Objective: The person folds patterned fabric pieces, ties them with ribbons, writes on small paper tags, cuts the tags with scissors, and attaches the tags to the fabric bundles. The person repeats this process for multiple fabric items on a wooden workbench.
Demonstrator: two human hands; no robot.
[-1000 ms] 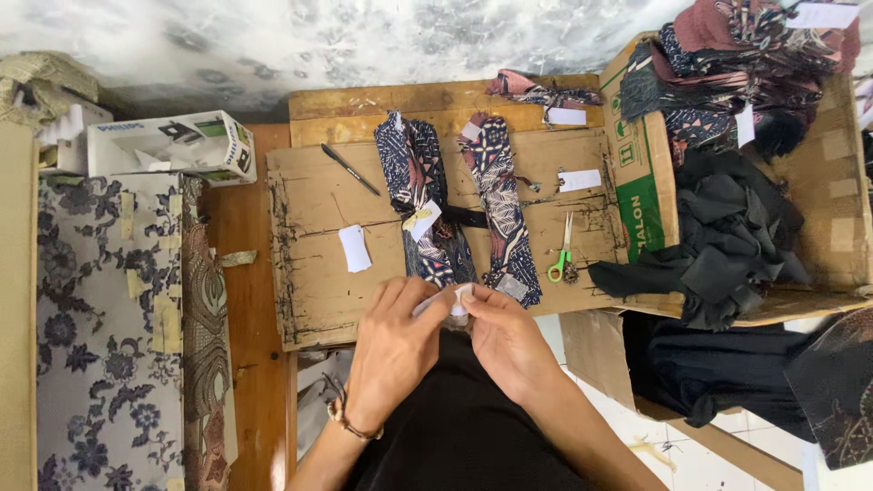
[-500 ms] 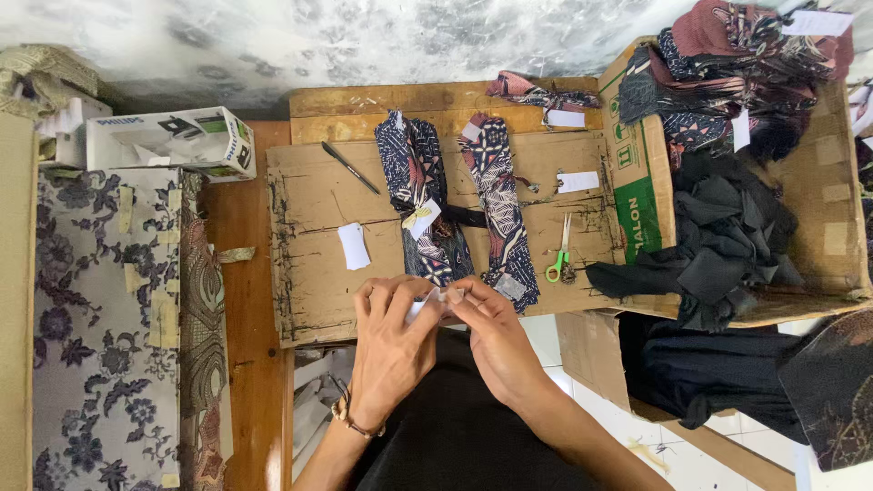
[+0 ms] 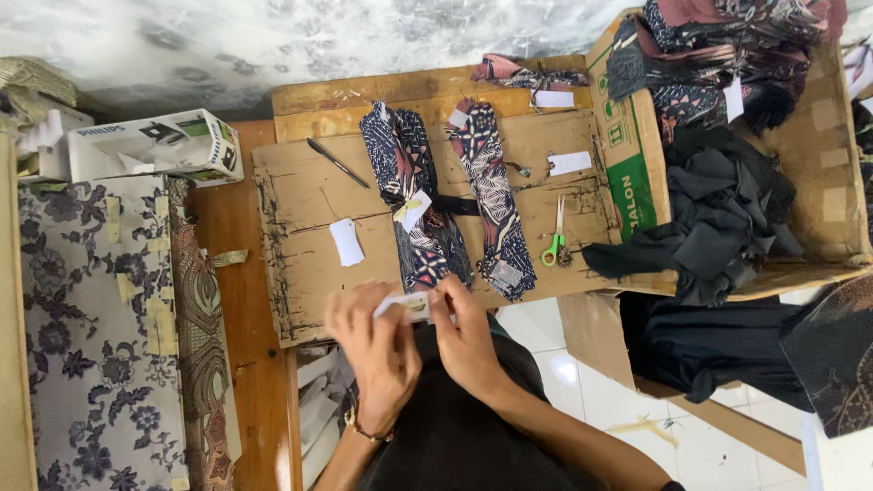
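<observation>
White paper tag (image 3: 406,305) pinched between both my hands right now, down at the near edge of the cardboard sheet (image 3: 300,227) that covers my tabletop. My left hand (image 3: 375,350) has thumb and fingertips closed on the left end of it, my right hand (image 3: 466,338) is closed on the right end, so the two are pretty much touching over that little slip. Looks to me like I'm in the fiddly bit, folding or peeling the tag, can't honestly tell which from this angle since my fingers cover most of it. Just past my hands lie two patterned fabric bands: the dark one (image 3: 414,205) already has a pale tag sitting on it, and the second one (image 3: 491,195) lies just beside it, a black strip running between them. A loose blank tag (image 3: 346,242) sits to the left on the cardboard, another (image 3: 569,163) further right, a pen (image 3: 337,163) up by the far corner, and green-handled scissors (image 3: 553,238) off to the right near the box of dark cloth (image 3: 727,191). My guess is the next bit calls for a light, steady grip so the tag doesn't crumple, and lining it up square on the fabric.
</observation>
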